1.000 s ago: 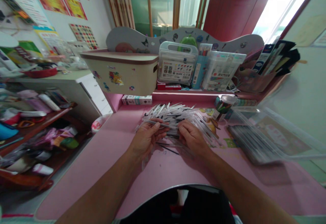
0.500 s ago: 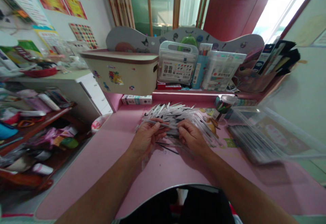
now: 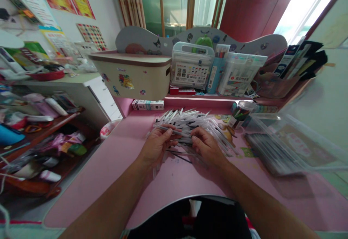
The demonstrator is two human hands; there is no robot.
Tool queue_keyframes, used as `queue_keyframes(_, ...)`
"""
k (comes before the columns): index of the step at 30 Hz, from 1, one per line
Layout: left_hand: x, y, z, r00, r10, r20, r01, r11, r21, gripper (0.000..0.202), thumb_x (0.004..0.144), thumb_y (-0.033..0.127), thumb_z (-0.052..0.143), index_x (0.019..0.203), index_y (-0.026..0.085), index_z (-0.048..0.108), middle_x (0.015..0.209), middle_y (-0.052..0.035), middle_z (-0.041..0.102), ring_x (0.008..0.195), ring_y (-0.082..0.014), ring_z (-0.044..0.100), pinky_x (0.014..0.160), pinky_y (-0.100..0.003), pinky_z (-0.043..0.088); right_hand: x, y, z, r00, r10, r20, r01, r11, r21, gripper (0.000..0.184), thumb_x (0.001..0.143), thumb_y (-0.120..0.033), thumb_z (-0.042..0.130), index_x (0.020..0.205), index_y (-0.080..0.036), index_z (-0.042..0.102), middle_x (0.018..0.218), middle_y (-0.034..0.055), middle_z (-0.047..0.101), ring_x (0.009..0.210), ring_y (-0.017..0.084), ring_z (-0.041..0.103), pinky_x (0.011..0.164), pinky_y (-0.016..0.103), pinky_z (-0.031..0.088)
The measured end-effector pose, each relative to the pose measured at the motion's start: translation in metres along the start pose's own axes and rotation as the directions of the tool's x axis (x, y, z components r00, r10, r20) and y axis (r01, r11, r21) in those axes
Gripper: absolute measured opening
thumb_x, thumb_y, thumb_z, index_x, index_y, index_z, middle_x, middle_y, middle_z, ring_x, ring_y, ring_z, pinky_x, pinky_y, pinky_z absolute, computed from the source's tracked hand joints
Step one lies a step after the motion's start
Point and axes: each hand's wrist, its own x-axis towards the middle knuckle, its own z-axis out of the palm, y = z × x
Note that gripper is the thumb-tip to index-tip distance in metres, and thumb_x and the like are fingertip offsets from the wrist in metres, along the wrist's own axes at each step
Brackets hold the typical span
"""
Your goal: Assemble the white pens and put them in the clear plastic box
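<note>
A thin, pale stick that looks like a pen refill [image 3: 176,132] spans the gap between my hands, above the desk. My left hand [image 3: 160,141] is closed on its left end, thumb on top. Thumb and fingers of my right hand [image 3: 203,143] pinch near the other end; the exact tip is hidden by the fingers. Behind and beneath both hands spreads a loose pile of similar white and black refills [image 3: 185,117], many in clear plastic sleeves. A few dark refills [image 3: 181,156] lie on the pink desk [image 3: 174,184] just below the hands.
At right, a clear plastic box [image 3: 274,155] holds rows of dark thin sticks, its lid raised. A jar [image 3: 240,112] stands behind it. On the shelf are a cream bin [image 3: 133,79], marker cases [image 3: 191,68] and a pen holder [image 3: 277,86]. A small carton [image 3: 148,104] lies beneath.
The view has shifted slightly, so the surroundings sit a little further right. Both hands keep their hold on the refill with almost no movement.
</note>
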Motion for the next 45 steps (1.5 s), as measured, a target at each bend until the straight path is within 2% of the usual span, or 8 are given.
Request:
queue_keyframes(7, 0.002, 0.010, -0.002, 0.984, 0.142, -0.110, -0.139, 0.989, 0.043, 0.017, 0.079, 0.025, 0.071, 0.089, 0.016, 0.061, 0.087, -0.0048, 0.073, 0.076, -0.0142, 0.071, 0.064, -0.022, 0.056, 0.000, 0.002, 0.000, 1.000, -0.026, 0.015, 0.027, 0.997, -0.070, 0.010, 0.090, -0.029, 0.050, 0.093, -0.021, 0.055, 0.067, -0.0039, 0.049, 0.060, 0.012, 0.046, 0.057, 0.026, 0.035)
queue_keyframes(12, 0.011, 0.023, -0.013, 0.837, 0.380, -0.394, -0.390, 0.919, 0.058, 0.018, 0.078, 0.033, 0.066, 0.083, 0.017, 0.057, 0.067, 0.0045, 0.058, 0.058, -0.0111, 0.064, 0.059, -0.023, 0.053, 0.000, 0.002, 0.000, 0.980, -0.184, 0.071, 0.197, 0.942, -0.272, 0.005, 0.086, -0.021, 0.052, 0.088, -0.019, 0.056, 0.078, -0.0006, 0.052, 0.068, 0.014, 0.049, 0.063, 0.027, 0.037)
queue_keyframes(15, 0.013, 0.029, -0.017, 0.797, 0.429, -0.425, -0.394, 0.903, 0.173, 0.017, 0.076, 0.032, 0.064, 0.082, 0.018, 0.057, 0.063, 0.0069, 0.051, 0.046, -0.0067, 0.050, 0.046, -0.018, 0.041, 0.001, 0.003, 0.002, 0.941, -0.314, 0.129, 0.339, 0.871, -0.355, 0.004, 0.082, -0.015, 0.054, 0.081, -0.019, 0.056, 0.081, 0.0012, 0.052, 0.075, 0.015, 0.050, 0.069, 0.029, 0.038)
queue_keyframes(19, 0.010, 0.037, -0.022, 0.858, 0.448, -0.252, -0.252, 0.794, 0.553, 0.017, 0.077, 0.033, 0.061, 0.081, 0.017, 0.061, 0.063, 0.0052, 0.051, 0.051, -0.0081, 0.044, 0.048, -0.020, 0.035, 0.000, 0.005, 0.003, 0.920, -0.346, 0.182, 0.390, 0.838, -0.381, 0.007, 0.082, -0.013, 0.053, 0.079, -0.018, 0.056, 0.082, 0.0025, 0.052, 0.079, 0.017, 0.050, 0.072, 0.030, 0.037)
queue_keyframes(26, 0.009, 0.042, -0.032, 0.959, 0.167, 0.228, -0.241, 0.064, 0.968, 0.011, 0.074, 0.022, 0.060, 0.078, 0.019, 0.070, 0.078, -0.0024, 0.063, 0.074, -0.0179, 0.059, 0.071, -0.029, 0.045, 0.002, 0.006, 0.003, 0.923, -0.340, 0.181, 0.385, 0.828, -0.407, 0.009, 0.082, -0.012, 0.054, 0.078, -0.019, 0.056, 0.085, 0.0038, 0.053, 0.084, 0.018, 0.051, 0.075, 0.031, 0.038)
queue_keyframes(30, 0.004, 0.032, -0.032, 0.956, 0.052, 0.287, -0.275, -0.166, 0.947, 0.013, 0.073, 0.018, 0.064, 0.081, 0.021, 0.073, 0.088, -0.0069, 0.066, 0.085, -0.0235, 0.062, 0.077, -0.032, 0.046, 0.001, 0.006, 0.002, 0.927, -0.324, 0.188, 0.374, 0.832, -0.410, 0.009, 0.083, -0.012, 0.055, 0.078, -0.019, 0.056, 0.086, 0.0042, 0.053, 0.085, 0.019, 0.051, 0.076, 0.032, 0.039)
queue_keyframes(40, 0.000, 0.018, -0.022, 0.969, 0.050, 0.241, -0.205, -0.372, 0.905, 0.014, 0.080, 0.017, 0.057, 0.086, 0.018, 0.070, 0.094, -0.0119, 0.066, 0.086, -0.0271, 0.065, 0.074, -0.035, 0.049, 0.002, 0.008, 0.003, 0.927, -0.325, 0.186, 0.374, 0.829, -0.415, 0.010, 0.082, -0.012, 0.055, 0.076, -0.020, 0.056, 0.084, 0.0039, 0.054, 0.083, 0.019, 0.051, 0.075, 0.032, 0.039)
queue_keyframes(45, 0.000, 0.020, -0.014, 0.925, 0.178, 0.336, -0.295, -0.223, 0.929, 0.017, 0.079, 0.019, 0.060, 0.094, 0.016, 0.067, 0.102, -0.0127, 0.067, 0.094, -0.0274, 0.064, 0.081, -0.036, 0.049, 0.001, 0.011, 0.005, 0.948, -0.283, 0.146, 0.318, 0.875, -0.366, 0.011, 0.082, -0.015, 0.059, 0.092, -0.020, 0.060, 0.084, 0.0025, 0.057, 0.077, 0.017, 0.052, 0.071, 0.030, 0.039)
